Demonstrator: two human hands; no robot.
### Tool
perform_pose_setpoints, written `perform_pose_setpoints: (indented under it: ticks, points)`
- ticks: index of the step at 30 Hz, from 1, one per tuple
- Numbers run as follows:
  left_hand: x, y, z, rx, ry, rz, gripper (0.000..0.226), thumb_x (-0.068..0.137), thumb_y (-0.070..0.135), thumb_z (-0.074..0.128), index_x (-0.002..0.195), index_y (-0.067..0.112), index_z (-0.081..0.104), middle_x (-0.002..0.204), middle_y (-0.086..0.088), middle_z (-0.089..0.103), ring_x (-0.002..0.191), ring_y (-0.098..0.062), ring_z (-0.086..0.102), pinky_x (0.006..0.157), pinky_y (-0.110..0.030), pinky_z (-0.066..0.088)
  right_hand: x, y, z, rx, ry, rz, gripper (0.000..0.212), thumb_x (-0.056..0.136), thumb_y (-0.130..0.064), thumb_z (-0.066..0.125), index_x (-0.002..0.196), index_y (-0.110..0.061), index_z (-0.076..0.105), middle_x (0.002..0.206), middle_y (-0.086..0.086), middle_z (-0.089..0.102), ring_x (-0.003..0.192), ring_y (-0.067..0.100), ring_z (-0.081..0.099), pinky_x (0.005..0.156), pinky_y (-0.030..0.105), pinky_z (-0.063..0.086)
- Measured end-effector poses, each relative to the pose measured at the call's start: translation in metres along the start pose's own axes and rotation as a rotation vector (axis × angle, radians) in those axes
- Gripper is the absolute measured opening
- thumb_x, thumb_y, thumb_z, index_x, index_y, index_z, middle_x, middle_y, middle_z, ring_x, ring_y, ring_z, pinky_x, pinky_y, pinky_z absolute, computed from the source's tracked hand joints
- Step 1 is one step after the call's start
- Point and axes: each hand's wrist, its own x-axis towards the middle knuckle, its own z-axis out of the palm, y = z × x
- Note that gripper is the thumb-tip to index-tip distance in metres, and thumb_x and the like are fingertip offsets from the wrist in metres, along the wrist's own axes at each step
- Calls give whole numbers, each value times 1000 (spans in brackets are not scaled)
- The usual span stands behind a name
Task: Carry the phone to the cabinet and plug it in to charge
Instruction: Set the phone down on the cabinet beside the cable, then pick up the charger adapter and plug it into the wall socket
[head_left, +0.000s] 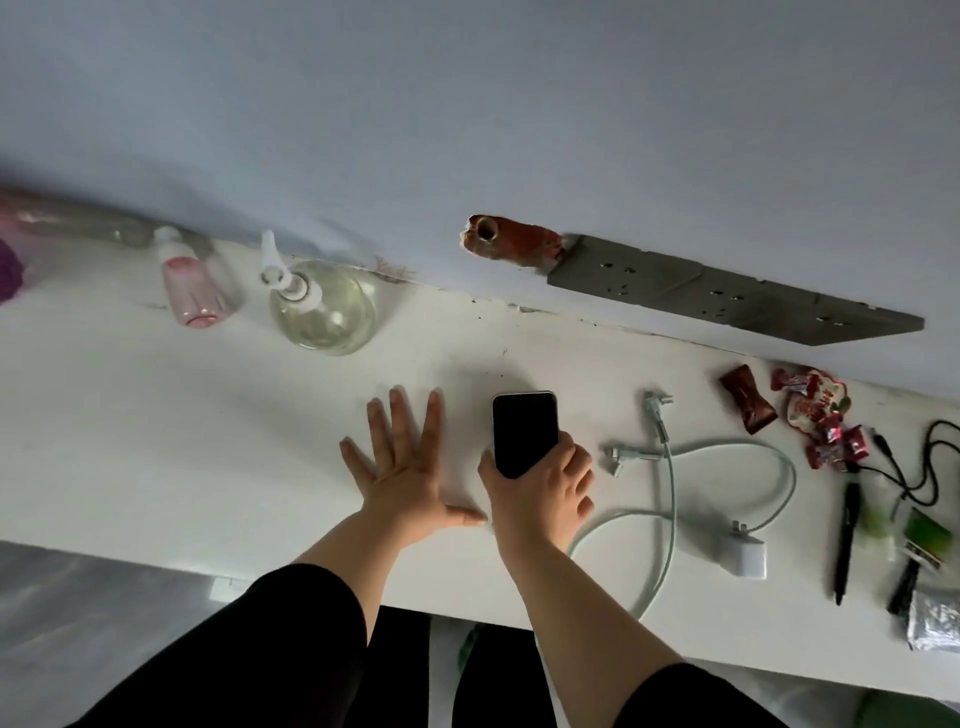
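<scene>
A black-screened phone (523, 428) lies face up over the white cabinet top (208, 441), its lower end gripped by my right hand (540, 493). My left hand (405, 462) is spread flat on the cabinet top just left of the phone, fingers apart, holding nothing. To the right lies a pale green charging cable (670, 499) with its connectors (657, 410) loose on the surface and a white charger plug (743, 553) at its end. A grey socket strip (727, 299) runs along the wall above the cable.
A round clear pump bottle (322, 306) and a pink bottle (195, 288) stand at the back left. Red snack wrappers (810, 410), a black pen (847, 540), a black cord and small packets crowd the right end. A hole in the wall (511, 241) is left of the sockets.
</scene>
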Motion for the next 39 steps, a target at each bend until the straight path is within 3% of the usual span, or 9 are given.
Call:
perform_pose_setpoints:
  ticks: [10, 17, 20, 23, 26, 30, 33, 36, 39]
  points:
    - [0, -2, 1, -6, 22, 15, 149, 32, 87, 59, 132, 43, -42, 136, 2, -59, 125, -24, -55, 103, -66, -19, 6, 5, 8, -28, 63, -75, 97, 59, -68, 71, 131, -10, 43, 129, 10, 49, 116, 30, 46, 87, 41, 42]
    - [-1, -2, 1, 11, 35, 10, 149, 32, 87, 60, 130, 44, -44, 128, 4, -66, 121, -22, -58, 104, -66, -19, 5, 23, -6, 66, -116, -153, 107, 67, -74, 62, 149, -18, 23, 146, 8, 33, 133, 28, 31, 108, 40, 30]
    - [-2, -1, -3, 35, 15, -20, 150, 35, 84, 64, 127, 43, -47, 126, 1, -66, 121, -27, -57, 105, -67, -15, 2, 54, -33, 119, -202, -238, 86, 79, -68, 55, 147, -21, 31, 144, 2, 37, 135, 23, 32, 112, 39, 27]
    - [-9, 8, -5, 83, 28, -31, 149, 41, 84, 64, 128, 38, -48, 139, -8, -55, 133, -34, -44, 107, -69, -6, 12, 101, -67, 80, -224, -281, 40, 90, -42, 59, 122, -19, 62, 125, 2, 60, 120, 23, 50, 102, 36, 37]
    - [-11, 52, 16, 124, 90, -5, 145, 50, 79, 64, 134, 30, -42, 150, -16, -39, 141, -39, -30, 110, -67, 7, 48, 177, -102, 28, -133, -219, 16, 87, -15, 63, 101, -12, 71, 109, 10, 68, 108, 31, 58, 94, 39, 44]
    - [-18, 36, 19, 127, 101, -61, 139, 56, 74, 66, 137, 31, -38, 153, -13, -35, 143, -36, -26, 111, -65, 12, 62, 202, -102, -4, -65, 8, 54, 82, -14, 67, 134, -16, 50, 139, 9, 45, 128, 31, 39, 104, 44, 34]
    - [-21, 22, 14, 117, 91, -74, 138, 54, 77, 64, 127, 35, -45, 152, -11, -37, 142, -33, -29, 112, -63, 7, 71, 203, -97, 124, -65, 223, 67, 83, -14, 68, 141, -10, 36, 144, 17, 36, 125, 37, 36, 103, 45, 34]
    - [-18, 19, 10, 119, 66, -75, 137, 53, 81, 60, 125, 34, -47, 152, -13, -37, 141, -36, -30, 112, -64, 5, 80, 198, -95, 190, -79, 340, 48, 85, -15, 63, 128, 0, 48, 130, 23, 49, 117, 35, 44, 88, 37, 39]
    - [-12, 17, 4, 119, 35, -79, 134, 55, 82, 58, 123, 36, -49, 150, -14, -40, 139, -37, -33, 111, -66, 3, 81, 191, -99, 235, -73, 319, 38, 83, -20, 65, 115, 0, 57, 118, 19, 55, 103, 34, 53, 81, 35, 42]
